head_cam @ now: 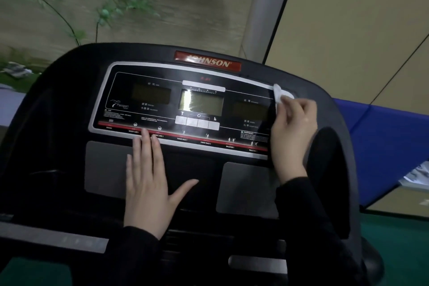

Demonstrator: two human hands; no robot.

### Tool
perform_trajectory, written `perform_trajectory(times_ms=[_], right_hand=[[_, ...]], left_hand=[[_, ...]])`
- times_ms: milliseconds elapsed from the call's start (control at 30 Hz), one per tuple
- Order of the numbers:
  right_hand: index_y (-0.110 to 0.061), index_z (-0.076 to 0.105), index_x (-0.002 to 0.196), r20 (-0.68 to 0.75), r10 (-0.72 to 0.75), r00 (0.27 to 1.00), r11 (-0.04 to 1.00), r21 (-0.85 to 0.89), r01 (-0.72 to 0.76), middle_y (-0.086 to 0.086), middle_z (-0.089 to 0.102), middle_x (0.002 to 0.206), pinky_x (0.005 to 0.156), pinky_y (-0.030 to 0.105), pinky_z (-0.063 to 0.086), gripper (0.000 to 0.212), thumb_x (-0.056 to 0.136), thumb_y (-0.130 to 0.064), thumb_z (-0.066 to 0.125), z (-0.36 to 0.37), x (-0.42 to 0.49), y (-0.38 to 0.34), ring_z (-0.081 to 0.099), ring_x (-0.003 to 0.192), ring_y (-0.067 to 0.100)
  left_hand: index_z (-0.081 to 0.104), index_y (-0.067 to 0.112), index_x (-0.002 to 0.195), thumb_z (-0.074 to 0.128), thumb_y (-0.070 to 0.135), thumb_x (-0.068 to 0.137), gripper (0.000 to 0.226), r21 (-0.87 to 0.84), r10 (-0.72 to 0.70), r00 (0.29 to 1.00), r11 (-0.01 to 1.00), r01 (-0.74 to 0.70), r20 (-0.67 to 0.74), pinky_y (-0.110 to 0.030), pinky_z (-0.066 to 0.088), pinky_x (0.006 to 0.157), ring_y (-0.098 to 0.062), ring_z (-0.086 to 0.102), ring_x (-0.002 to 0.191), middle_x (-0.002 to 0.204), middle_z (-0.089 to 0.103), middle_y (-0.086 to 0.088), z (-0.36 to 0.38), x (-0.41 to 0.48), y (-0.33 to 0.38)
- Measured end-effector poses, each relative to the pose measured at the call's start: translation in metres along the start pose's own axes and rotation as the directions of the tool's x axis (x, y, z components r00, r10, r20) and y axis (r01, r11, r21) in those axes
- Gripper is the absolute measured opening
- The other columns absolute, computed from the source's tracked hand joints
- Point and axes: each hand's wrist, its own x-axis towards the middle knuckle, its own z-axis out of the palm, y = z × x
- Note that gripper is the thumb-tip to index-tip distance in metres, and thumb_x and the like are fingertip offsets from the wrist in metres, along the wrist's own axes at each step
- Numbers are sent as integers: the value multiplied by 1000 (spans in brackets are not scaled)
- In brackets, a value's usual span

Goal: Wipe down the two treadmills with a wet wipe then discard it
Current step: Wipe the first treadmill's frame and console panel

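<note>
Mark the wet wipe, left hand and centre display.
wet wipe (280,95): head view, exposed white fold.
left hand (148,179): head view, back of the hand.
centre display (204,102): head view, middle of the screen.

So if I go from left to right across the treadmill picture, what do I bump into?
First the left hand flat on the console → the shiny middle screen → the right hand holding the wet wipe → the blue mat.
</note>
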Motion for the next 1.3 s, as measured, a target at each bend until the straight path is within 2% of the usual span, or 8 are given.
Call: perform_trajectory(times_ms=[267,433,500,667,733,833,1033,1300], right_hand=[[5,68,102,223,-281,933,960,66,273,19,58,91,75,18,38,17,86,2,62,21,-33,-36,53,83,24],[4,69,100,27,-29,999,999,-20,29,18,58,91,76,-1,32,17,86,0,61,-6,-22,-5,55,81,24],[3,69,101,1,25,1000,999,-30,-25,18,57,93,74,3,35,17,87,-1,61,-8,-23,-4,53,82,20],[5,68,102,195,-177,965,983,-3,181,19,58,91,69,30,48,17,85,3,64,-3,-63,-24,55,80,24],[5,68,103,226,-206,952,977,-11,214,20,59,92,74,26,46,19,84,4,65,-12,-73,-20,56,82,26],[5,69,101,112,-98,989,994,-43,103,22,59,92,77,23,44,17,85,4,64,-31,-71,-3,57,83,27],[4,68,101,114,-24,993,1000,-5,25,21,58,92,76,8,38,16,86,3,63,-42,-75,0,50,83,10],[4,69,98,158,-149,976,974,193,117,22,59,89,80,-2,33,15,84,6,62,-33,-86,-44,43,87,-2]], left_hand=[[-7,5,147,30,75,76,106,0,6,1000,1000,-6,-11,-50,11,116,-23,-10,145,157,-12,-11,0,-1,-1],[-7,6,147,29,76,76,106,-1,2,1000,1000,-2,-6,-49,10,116,-23,-11,145,157,-13,-11,1,-1,-2],[-6,5,148,30,75,77,106,2,4,1000,1000,-4,-6,-49,10,116,-24,-10,145,158,-12,-11,1,-1,-2],[-5,5,148,33,74,78,105,4,8,1000,1000,-8,-7,-47,8,117,-23,-11,145,158,-11,-12,0,0,-1],[-5,5,148,33,74,78,105,6,12,1000,1000,-12,-3,-46,8,117,-23,-11,144,158,-11,-11,-1,0,-1],[-7,6,148,35,73,79,104,4,27,1000,1000,-27,9,-46,8,117,-22,-12,144,157,-14,-10,-5,-2,-3],[-6,15,149,38,67,85,93,-59,37,999,998,-37,-1,-39,10,115,-16,-7,145,159,-9,-3,-15,-17,-9],[28,11,145,40,56,89,72,6,20,1000,1000,-20,-24,-42,21,115,-18,21,142,151,31,-6,-36,-36,-34]])
